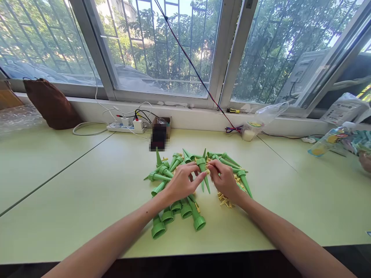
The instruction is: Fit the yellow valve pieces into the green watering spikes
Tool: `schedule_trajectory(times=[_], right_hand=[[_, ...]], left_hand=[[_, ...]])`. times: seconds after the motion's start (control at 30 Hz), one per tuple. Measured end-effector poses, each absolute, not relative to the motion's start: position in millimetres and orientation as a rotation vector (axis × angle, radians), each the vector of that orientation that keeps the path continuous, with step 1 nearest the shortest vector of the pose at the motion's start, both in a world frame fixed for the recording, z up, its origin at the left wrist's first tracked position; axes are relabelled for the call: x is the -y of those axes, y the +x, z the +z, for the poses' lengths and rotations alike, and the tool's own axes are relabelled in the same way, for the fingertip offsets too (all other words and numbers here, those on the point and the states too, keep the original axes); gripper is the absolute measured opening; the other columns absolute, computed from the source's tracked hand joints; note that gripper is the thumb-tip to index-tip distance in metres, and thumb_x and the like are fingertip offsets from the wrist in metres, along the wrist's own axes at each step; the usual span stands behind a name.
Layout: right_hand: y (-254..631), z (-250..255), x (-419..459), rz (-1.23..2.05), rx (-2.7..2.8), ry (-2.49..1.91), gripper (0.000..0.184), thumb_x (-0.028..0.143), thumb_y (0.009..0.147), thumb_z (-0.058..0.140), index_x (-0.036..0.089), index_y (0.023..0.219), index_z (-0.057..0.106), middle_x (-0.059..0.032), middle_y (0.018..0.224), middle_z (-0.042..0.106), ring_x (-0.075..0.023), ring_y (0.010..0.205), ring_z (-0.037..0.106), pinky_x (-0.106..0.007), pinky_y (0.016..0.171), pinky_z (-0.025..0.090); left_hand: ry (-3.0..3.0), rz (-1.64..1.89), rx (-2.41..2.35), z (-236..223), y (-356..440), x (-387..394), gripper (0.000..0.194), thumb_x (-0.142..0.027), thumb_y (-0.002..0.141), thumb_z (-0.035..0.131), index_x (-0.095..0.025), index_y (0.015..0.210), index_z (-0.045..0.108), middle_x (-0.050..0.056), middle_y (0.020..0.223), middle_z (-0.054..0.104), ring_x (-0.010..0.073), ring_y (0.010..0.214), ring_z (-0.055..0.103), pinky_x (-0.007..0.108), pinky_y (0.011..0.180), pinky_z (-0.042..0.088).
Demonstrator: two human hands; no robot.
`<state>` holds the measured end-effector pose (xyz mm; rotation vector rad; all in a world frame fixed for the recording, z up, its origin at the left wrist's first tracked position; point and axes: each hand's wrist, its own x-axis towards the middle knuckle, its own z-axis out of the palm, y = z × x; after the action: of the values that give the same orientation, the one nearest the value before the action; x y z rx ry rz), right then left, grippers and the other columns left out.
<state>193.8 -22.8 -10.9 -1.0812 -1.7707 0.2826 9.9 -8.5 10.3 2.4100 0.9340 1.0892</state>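
Apparently for steadiness, left fingers [198,179] grip a green spike [201,164] tip-down while right fingers [213,169] pinch a yellow piece [207,172] beside it.

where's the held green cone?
Head view, just right of centre: the green cone points down in the left hand, beside the right hand, with other green cones around.

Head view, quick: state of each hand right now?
Left hand: closed, holding a green spike, wide end up.
Right hand: fingers curled closed beside a small yellow piece; whether it grips it cannot be told.
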Motion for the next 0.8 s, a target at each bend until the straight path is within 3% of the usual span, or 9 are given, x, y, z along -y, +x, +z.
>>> schedule_trajectory(times=[0.3,0.63,0.8], right_hand=[[192.7,-13.3,24.1,0.362,1.767,-1.076,0.031,0.036,0.103,0.04,0.023,0.076,0.047,0.0035,0.055,0.048,-0.014,0.048,0.041,-0.029,0.052,0.035],[190.9,-15.0,23.0,0.449,1.708,-1.049,0.036,0.044,0.105,0.036,0.024,0.076,0.044,0.0035,0.056,0.047,-0.0139,0.049,0.041,-0.028,0.05,0.035],[190.3,-15.9,23.3,0.495,1.692,-1.06,0.039,0.045,0.105,0.036,0.024,0.072,0.039,0.0041,0.055,0.043,-0.0133,0.048,0.039,-0.027,0.048,0.034]], left_hand=[[2.432,1.161,-0.858,4.3,11.6,7.5,0.024,-0.028,0.092,0.057,-0.018,0.071,0.056,0.002,0.076,0.058,0.0112,0.061,0.054,0.023,0.056,0.046],[2.292,1.2,-0.937,5.7,14.4,8.5,0.022,-0.027,0.091,0.059,-0.018,0.072,0.054,0.0,0.071,0.061,0.0125,0.064,0.055,0.024,0.058,0.046],[1.955,1.149,-0.877,4.6,16.4,8.9,0.012,-0.029,0.09,0.06,-0.018,0.093,0.06,0.001,0.077,0.068,0.0141,0.068,0.063,0.024,0.058,0.053]])
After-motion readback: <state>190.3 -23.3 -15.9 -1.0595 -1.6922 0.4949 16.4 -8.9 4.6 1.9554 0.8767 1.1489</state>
